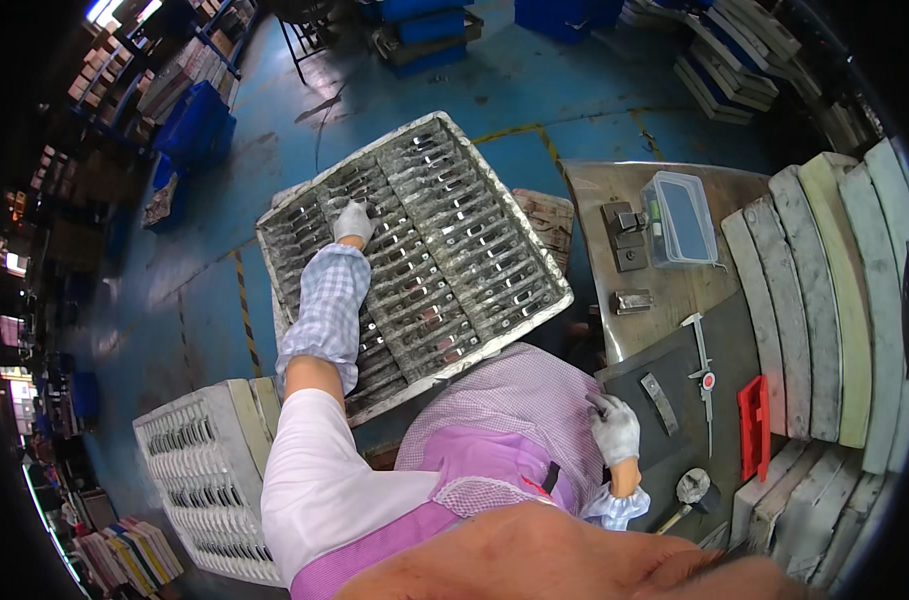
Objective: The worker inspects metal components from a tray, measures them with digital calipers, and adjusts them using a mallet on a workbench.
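A large grey foam tray (514, 205) with rows of slots lies in front of me, holding many slim metal parts (461, 216). My left hand (353, 222), in a white glove, reaches over its left side, fingers curled down among the parts. What those fingers hold, if anything, is hidden. Beside my apron, my right hand (615, 430), gloved in white with dark fingertips, hovers at the bench's near edge. Its fingers are loosely bent and apart, with nothing in them. Closest to it, a curved metal piece (659, 403) lies on a dark mat (629, 382).
On the bench (594, 200) are a clear plastic box (686, 222), a metal fixture (626, 240), a metal block (631, 301), a dial caliper (702, 365), a red case (753, 425) and a hammer (692, 487). Foam trays (804, 300) line the right; another filled tray (164, 425) leans lower left.
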Action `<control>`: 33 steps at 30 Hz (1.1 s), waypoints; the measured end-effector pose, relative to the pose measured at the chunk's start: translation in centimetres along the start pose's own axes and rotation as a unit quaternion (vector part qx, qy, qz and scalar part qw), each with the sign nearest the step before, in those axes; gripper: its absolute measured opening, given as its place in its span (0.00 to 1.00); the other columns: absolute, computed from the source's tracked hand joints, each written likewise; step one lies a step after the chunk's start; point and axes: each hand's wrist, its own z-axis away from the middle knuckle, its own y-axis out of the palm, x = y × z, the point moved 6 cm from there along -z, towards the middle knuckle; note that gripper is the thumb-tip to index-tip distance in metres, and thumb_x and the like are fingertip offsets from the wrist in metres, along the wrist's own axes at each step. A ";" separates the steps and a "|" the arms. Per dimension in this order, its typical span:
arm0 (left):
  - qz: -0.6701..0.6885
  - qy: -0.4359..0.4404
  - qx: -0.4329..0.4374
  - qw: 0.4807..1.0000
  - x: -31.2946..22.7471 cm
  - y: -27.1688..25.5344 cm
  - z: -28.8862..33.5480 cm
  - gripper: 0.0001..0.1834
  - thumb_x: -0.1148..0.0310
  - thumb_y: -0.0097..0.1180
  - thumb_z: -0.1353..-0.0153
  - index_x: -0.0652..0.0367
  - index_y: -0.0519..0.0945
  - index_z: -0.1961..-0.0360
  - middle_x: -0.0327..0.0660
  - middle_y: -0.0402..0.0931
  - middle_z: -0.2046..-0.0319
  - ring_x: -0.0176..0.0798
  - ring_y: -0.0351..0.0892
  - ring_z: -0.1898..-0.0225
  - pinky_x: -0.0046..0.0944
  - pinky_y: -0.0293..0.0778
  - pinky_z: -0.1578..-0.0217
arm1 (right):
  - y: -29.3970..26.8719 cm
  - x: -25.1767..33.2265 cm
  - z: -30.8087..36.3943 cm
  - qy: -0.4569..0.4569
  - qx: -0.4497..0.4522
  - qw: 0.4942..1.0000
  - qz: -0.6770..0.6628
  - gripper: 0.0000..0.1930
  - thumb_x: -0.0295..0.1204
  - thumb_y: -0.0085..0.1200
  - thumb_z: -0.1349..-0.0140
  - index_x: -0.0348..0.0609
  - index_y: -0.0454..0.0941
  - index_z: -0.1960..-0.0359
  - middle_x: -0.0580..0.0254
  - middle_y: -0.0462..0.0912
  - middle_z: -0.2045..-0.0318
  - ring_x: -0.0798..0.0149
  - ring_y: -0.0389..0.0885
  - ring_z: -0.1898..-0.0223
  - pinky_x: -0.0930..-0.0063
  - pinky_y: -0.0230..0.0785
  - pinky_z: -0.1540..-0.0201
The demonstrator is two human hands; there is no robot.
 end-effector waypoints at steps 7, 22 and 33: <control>-0.016 0.083 0.026 0.996 -11.8 -4.1 8.0 0.28 0.40 0.53 0.33 0.49 0.86 0.47 0.53 0.86 0.55 0.58 0.85 0.52 0.55 0.79 0.50 | -0.4 -2.0 1.0 -0.024 -0.067 0.997 -0.039 0.13 0.34 0.58 0.37 0.53 0.88 0.52 0.54 0.86 0.51 0.51 0.82 0.45 0.59 0.71 0.39; 0.328 0.409 0.151 0.838 -42.9 4.3 38.6 0.16 0.68 0.62 0.37 0.51 0.83 0.48 0.46 0.83 0.54 0.54 0.83 0.54 0.49 0.80 0.52 | -5.5 -13.3 3.5 0.231 -0.255 0.864 -0.369 0.13 0.39 0.61 0.33 0.49 0.89 0.53 0.58 0.91 0.58 0.66 0.89 0.58 0.76 0.78 0.55; 0.170 0.574 0.016 0.801 -47.7 7.8 43.3 0.37 0.64 0.59 0.38 0.65 0.63 0.30 0.55 0.58 0.27 0.62 0.59 0.28 0.59 0.55 0.28 | -4.4 -19.0 7.9 0.148 -0.391 0.862 -0.286 0.09 0.35 0.64 0.38 0.59 0.91 0.57 0.67 0.87 0.58 0.57 0.85 0.56 0.67 0.74 0.52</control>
